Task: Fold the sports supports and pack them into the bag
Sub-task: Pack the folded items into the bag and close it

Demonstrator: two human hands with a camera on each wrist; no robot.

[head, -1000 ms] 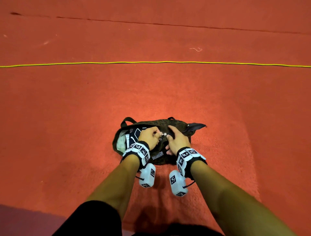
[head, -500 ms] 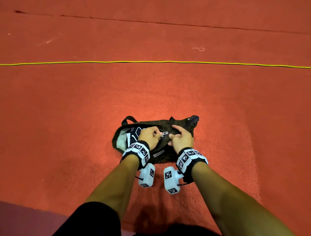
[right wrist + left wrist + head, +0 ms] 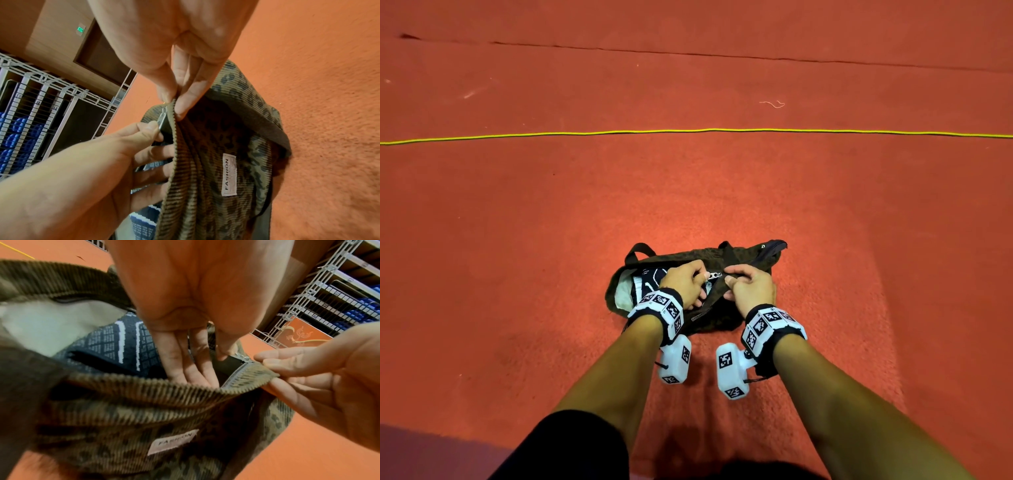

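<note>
The leopard-print corduroy bag point(image 3: 709, 310) lies on the red carpet point(image 3: 517, 240) directly in front of the person, its long axis running left to right and its zippered mouth facing up. Inside the bag, at its left end, a navy sports support with white lines point(image 3: 115, 344) lies against the pale lining point(image 3: 51, 324) — it fills the still-open part of the mouth.

The left hand point(image 3: 683, 282) sits over the middle of the bag; thumb and forefinger pinch the metal zipper pull point(image 3: 714, 275), while its other fingers point(image 3: 185, 360) reach down into the opening. Just right of the pull, the right hand point(image 3: 751, 287) clamps the bag's near rim between thumb and fingertips point(image 3: 183, 104), holding the corduroy edge taut beside the zipper teeth point(image 3: 236, 374).

A black strap point(image 3: 638, 251) loops off the bag's far left corner. A white "FASHION" label point(image 3: 229, 174) shows on the bag's near face. Well beyond the bag a yellow cord point(image 3: 688, 131) crosses the carpet — parallel to the bag's length. The wrist views show white wire racks holding blue items point(image 3: 18, 129) past the bag's far side.
</note>
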